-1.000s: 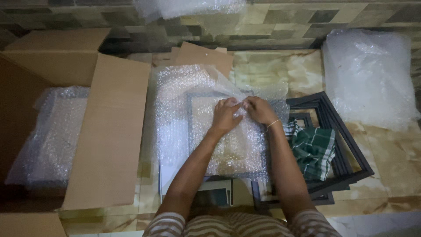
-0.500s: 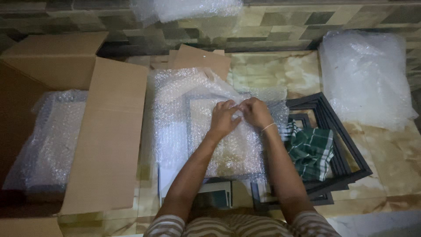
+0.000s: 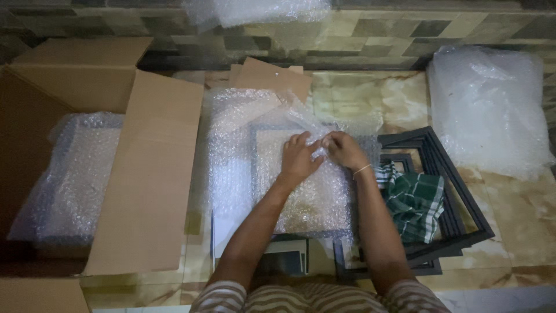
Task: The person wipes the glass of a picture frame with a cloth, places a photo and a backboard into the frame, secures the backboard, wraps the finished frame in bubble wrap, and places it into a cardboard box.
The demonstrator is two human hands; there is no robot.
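A picture frame wrapped in bubble wrap lies on the floor in front of me, over a wider sheet of bubble wrap. My left hand and my right hand meet at the frame's top edge, fingers pinching the wrap there. A thin band circles my right wrist. Bare dark frames show below the wrapped one near my knees.
An open cardboard box at left holds a bubble-wrapped bundle. Stacked black frames with a green checked cloth sit at right. A big bag of bubble wrap lies far right. Cardboard pieces rest by the tiled wall.
Both hands stay at the top edge of the wrapped frame, fingers shifting slightly on the wrap. The view has moved a little.
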